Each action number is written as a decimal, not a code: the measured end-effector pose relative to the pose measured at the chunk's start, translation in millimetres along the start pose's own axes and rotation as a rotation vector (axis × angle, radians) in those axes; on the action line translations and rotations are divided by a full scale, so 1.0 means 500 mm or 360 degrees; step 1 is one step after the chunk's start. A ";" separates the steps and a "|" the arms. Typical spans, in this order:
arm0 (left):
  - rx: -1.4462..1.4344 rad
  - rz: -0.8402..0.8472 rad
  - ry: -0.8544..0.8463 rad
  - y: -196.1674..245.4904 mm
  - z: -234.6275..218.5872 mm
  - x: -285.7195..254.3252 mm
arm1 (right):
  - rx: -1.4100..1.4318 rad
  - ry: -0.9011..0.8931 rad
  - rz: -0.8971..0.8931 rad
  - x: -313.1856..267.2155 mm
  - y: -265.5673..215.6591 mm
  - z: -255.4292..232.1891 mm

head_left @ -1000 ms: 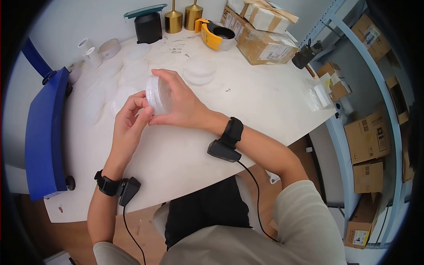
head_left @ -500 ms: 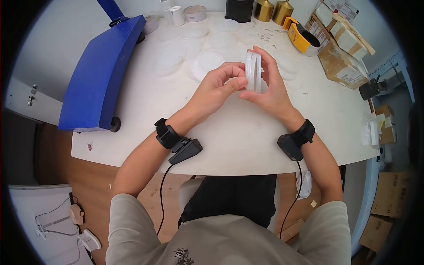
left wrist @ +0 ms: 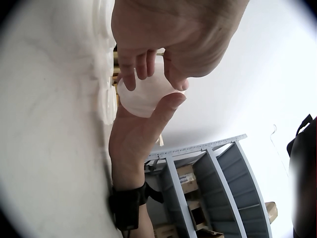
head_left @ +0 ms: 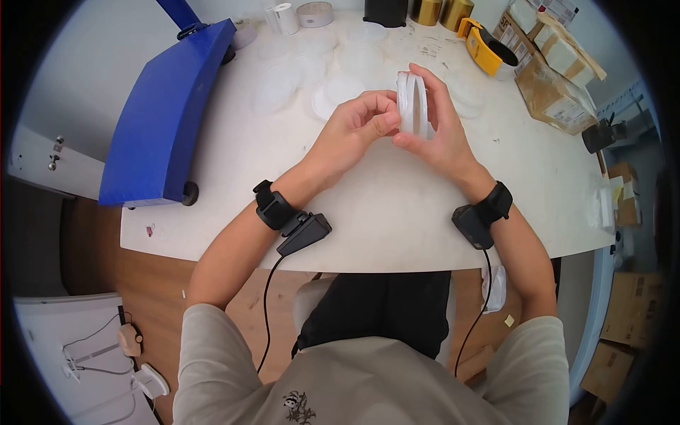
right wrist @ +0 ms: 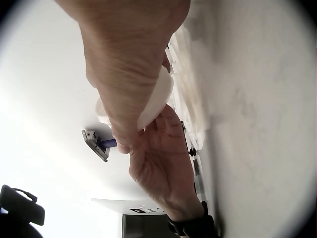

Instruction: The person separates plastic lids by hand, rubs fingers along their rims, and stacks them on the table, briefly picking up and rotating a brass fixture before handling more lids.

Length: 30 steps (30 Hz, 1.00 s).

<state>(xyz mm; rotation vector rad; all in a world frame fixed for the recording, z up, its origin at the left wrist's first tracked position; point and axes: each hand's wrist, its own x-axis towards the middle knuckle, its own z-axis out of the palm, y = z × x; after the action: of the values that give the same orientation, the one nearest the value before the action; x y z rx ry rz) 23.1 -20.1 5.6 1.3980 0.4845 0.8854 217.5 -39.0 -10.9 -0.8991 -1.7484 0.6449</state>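
Both hands hold a small stack of round, translucent white plastic lids point(head_left: 405, 106) upright above the table, seen nearly edge-on in the head view. A narrow gap shows between the left part of the stack and the rightmost lid point(head_left: 423, 110). My left hand point(head_left: 358, 131) pinches the left side with its thumb and curled fingers. Around the right side, my right hand point(head_left: 448, 134) grips with fingers at the top rim and thumb low. In the left wrist view a lid's pale round face point(left wrist: 143, 96) lies between both hands. The right hand hides much of the stack in the right wrist view.
More translucent discs point(head_left: 273, 92) lie spread over the white table point(head_left: 397, 212) behind the hands. A blue platform point(head_left: 159, 117) stands at left. White rolls point(head_left: 285, 19), a yellow tape dispenser point(head_left: 483, 53) and taped cardboard boxes point(head_left: 552, 99) line the back.
The head view has swung left, so the hands appear further right. The lids have turned from partly face-on to edge-on, and a gap now shows between them. Both hands keep their hold.
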 end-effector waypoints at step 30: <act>0.0500 0.0413 0.1001 0.004 -0.047 0.020 | -0.0163 -0.0005 0.0021 0.003 -0.001 -0.002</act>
<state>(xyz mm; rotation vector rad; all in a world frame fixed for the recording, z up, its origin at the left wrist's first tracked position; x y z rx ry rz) 11.0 2.5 6.1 1.4695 0.9637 1.5249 218.2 -38.1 -9.4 -0.9812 -1.7931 0.5698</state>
